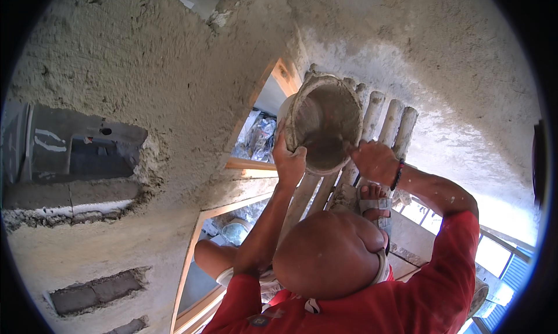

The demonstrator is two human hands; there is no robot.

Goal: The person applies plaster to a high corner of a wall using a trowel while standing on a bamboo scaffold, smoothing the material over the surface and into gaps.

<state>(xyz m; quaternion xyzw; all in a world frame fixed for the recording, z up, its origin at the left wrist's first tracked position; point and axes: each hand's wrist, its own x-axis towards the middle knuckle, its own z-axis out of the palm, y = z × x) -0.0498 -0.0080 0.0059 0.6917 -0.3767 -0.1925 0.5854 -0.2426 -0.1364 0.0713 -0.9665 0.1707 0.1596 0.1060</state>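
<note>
A mortar-crusted bucket (334,104) is tipped so that its mouth faces me, with a darker grey patch low inside it. My left hand (289,160) is closed on the bucket's left side, its thumb at the lower rim. At the right edge of the rim my right hand (373,162) is curled into a fist, a dark beaded band on its wrist. What that fist holds, if anything, is hidden. Beneath the bucket runs a row of rough wooden poles (372,110).
My sandalled foot (376,206) rests on the poles, close below the right hand. A rough plastered wall (174,84) rises on the left, with a rectangular opening (87,142). Wooden frames (189,264) border gaps beside the poles, and a lower level with bagged items (258,137) shows through.
</note>
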